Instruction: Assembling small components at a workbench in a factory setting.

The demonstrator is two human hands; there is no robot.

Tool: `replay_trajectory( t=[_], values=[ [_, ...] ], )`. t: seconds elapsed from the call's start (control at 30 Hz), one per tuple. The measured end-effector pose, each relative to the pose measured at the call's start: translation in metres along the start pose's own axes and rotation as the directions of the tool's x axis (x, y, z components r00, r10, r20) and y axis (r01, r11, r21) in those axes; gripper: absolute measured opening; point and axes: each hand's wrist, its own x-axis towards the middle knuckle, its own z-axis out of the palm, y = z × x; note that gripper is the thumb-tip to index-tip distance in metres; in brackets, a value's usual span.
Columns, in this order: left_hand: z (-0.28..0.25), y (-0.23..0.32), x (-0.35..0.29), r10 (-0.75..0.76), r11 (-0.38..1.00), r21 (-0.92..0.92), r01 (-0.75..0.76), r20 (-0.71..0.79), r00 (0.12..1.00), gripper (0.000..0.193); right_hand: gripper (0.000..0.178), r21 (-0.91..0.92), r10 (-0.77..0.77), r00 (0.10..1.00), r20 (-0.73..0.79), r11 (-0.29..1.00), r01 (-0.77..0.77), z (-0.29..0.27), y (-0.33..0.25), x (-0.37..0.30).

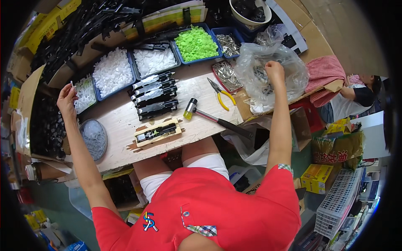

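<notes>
My left hand (67, 100) is raised at the left, its fingers pinched on a small white plastic piece (72, 84), beside a bin of white and greenish parts (86, 95). My right hand (275, 74) reaches over a clear plastic bag (295, 69) of small parts at the right; its fingers are closed, and what they hold, if anything, is hidden. Near the table's front edge, a black assembly (157, 133) lies in a cream-coloured holder (180, 126). Behind it, several black assemblies (155, 95) lie in a stack.
A hammer (209, 117) and yellow-handled pliers (226, 101) lie mid-table. Along the back stand bins of white pieces (112, 69), green pieces (197, 44) and metal parts (228, 45). A round dish (94, 138) sits front left, a red checked cloth (324, 75) at right. Another person (351, 98) is beyond.
</notes>
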Motion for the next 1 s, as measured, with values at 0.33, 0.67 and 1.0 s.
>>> replay_trajectory(
  t=[0.33,0.67,1.0],
  values=[
    [0.024,0.073,-0.142,0.184,0.962,0.185,-0.202,0.109,0.977,0.012,0.033,-0.357,0.028,0.983,0.181,0.933,0.039,0.061,-0.014,0.029],
    [-0.025,0.046,-0.226,0.189,0.766,0.624,-0.154,0.010,0.982,0.010,0.021,0.256,-0.274,0.955,-0.118,0.920,0.296,0.031,0.058,0.056],
    [-0.008,0.003,-0.201,0.394,0.302,0.899,-0.316,0.184,0.901,0.009,0.027,0.441,-0.444,0.896,-0.017,0.801,0.406,0.014,-0.099,-0.078]
  ],
)
